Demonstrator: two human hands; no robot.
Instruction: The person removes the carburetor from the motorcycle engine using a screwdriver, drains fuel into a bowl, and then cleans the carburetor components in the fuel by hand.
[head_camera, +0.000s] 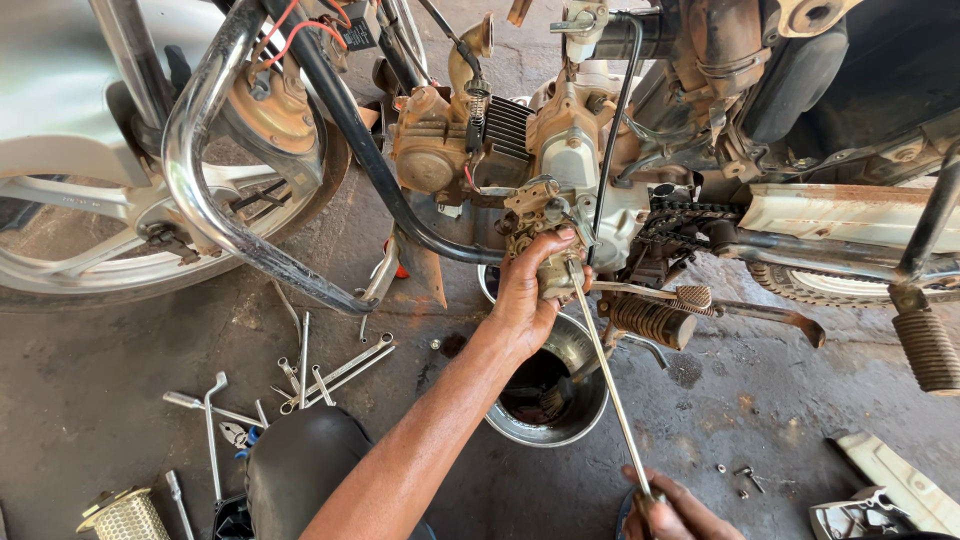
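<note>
A: Where is the carburettor held?

B: Below the engine, just above picture centre, it is clasped by the left hand, fingers wrapped round its bowl.

A: How is it judged to handle?

B: As small, rigid cast metal, probably oily and slippery; it is best gripped by the body.

A: And the long screwdriver?

B: Its tip is set against the bowl; its handle is gripped in the closed right hand at five o'clock. A steel bowl sits directly below, spanners at eight o'clock.
</note>
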